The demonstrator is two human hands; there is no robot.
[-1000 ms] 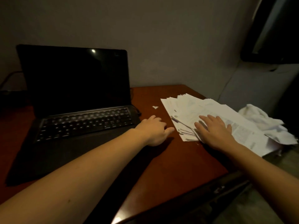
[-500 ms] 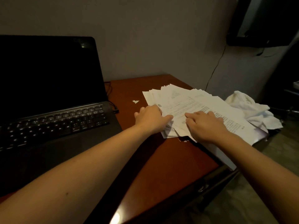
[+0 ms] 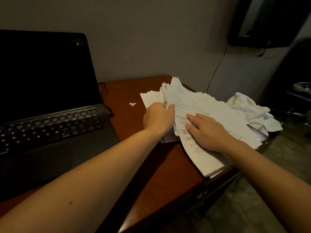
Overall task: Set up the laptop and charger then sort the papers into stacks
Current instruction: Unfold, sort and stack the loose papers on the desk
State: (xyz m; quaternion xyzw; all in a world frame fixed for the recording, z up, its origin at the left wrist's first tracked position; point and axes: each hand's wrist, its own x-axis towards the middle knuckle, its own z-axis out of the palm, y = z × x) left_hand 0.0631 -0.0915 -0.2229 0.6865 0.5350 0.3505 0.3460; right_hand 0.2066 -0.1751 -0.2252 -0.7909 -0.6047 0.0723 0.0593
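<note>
While the wooden table (image 3: 151,169) carries the open laptop (image 3: 50,128) on its left, screen dark and a cable (image 3: 107,108) meeting its right side, the papers (image 3: 207,105) lie as one loose, fanned pile on its right part. They overhang the near right corner, with a crumpled white cloth (image 3: 252,111) just beyond them.

We judge the sorting to be only beginning. To do it well we should lift a thin wad rather than the whole heap, pin the rest flat so nothing slides off the edge, and start stacks on the bare wood between laptop and pile.

Our left hand (image 3: 158,116) curls round the pile's left edge, thumb on top, gripping a raised bunch of sheets. Our right hand (image 3: 208,132) lies flat on the top sheet, fingers straight, pressing but gripping nothing. A small paper scrap (image 3: 132,104) lies apart, between laptop and pile.
</note>
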